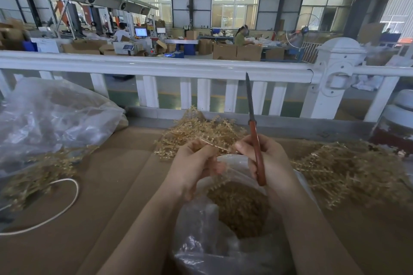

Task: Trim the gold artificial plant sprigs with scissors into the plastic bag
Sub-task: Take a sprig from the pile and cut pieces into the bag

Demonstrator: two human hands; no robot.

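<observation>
My left hand (196,163) pinches a gold sprig (214,144) above the open plastic bag (223,250), which holds a heap of gold trimmings (241,210). My right hand (266,158) grips red-handled scissors (257,152); their blades are together and point straight up. Its fingertips also touch the sprig's right end. A pile of gold sprigs (201,131) lies on the table just beyond both hands.
Another gold sprig heap (348,169) lies at the right, and one (38,174) at the left beside a large clear bag (51,114). A white cord (67,203) loops on the brown table (111,185). A white railing (156,67) runs behind the table.
</observation>
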